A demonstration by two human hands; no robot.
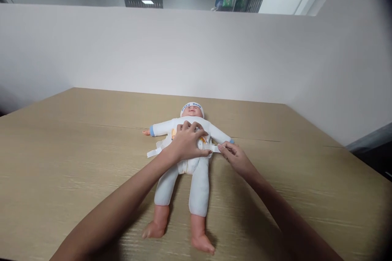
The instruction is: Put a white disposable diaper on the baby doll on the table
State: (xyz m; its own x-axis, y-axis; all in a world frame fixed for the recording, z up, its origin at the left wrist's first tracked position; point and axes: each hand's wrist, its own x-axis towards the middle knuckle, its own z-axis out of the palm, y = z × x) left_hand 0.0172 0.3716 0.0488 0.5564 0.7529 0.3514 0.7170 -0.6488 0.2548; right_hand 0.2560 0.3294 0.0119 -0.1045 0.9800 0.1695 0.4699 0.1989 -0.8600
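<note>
A baby doll (199,187) in a white suit and cap lies on its back, feet toward me. Around its hips is a white diaper (187,166), its front partly covered by my hand. My left hand (189,140) rests on the doll's belly over the diaper front, fingers spread. On the right side, my right hand (234,155) pinches the end of a white diaper tab (216,149), which is stretched out sideways. The other diaper tab (154,152) sticks out loose at the doll's left-hand side of the picture.
The doll lies on a wide, wood-coloured table (76,159) with a thin seam across it. Behind the table rises a low white wall (147,53). A dark object (375,151) stands past the table's right edge.
</note>
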